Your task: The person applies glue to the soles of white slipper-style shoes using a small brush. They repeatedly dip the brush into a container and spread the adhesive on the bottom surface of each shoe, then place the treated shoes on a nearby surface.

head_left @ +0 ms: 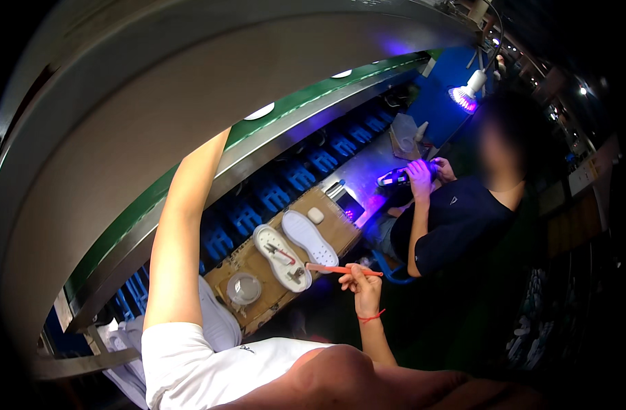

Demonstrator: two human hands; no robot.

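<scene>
Reaching forward, the bare left forearm (179,212) passes under the rim of a grey metal hood (190,89); left hand itself hidden there, so cannot tell whether it is spread, pressed together or pinching.

Head view, right hand (365,283): thumb and fingers pinch a slim orange-red tool (340,269) near its far end, shaft lying roughly level. Its tip points left, over the near end of the pale soles; contact cannot be told. Red band (371,317) round that wrist.

Left of the right hand, a cardboard-covered worktop (339,236). On it, two pale soles side by side: the nearer one, a white sole (309,238), and beyond it a cream sole (266,243) with small metal and red pieces lying in it. Further left, a clear round container (243,280). Ahead of the right hand, a small white rounded case (315,216).

Ahead and right of the right hand, a co-worker (456,219) holds a dark object (393,178) near a purple-glowing lamp (466,92). Green belt (299,100) runs along the hood, beside the left forearm's far end.
</scene>
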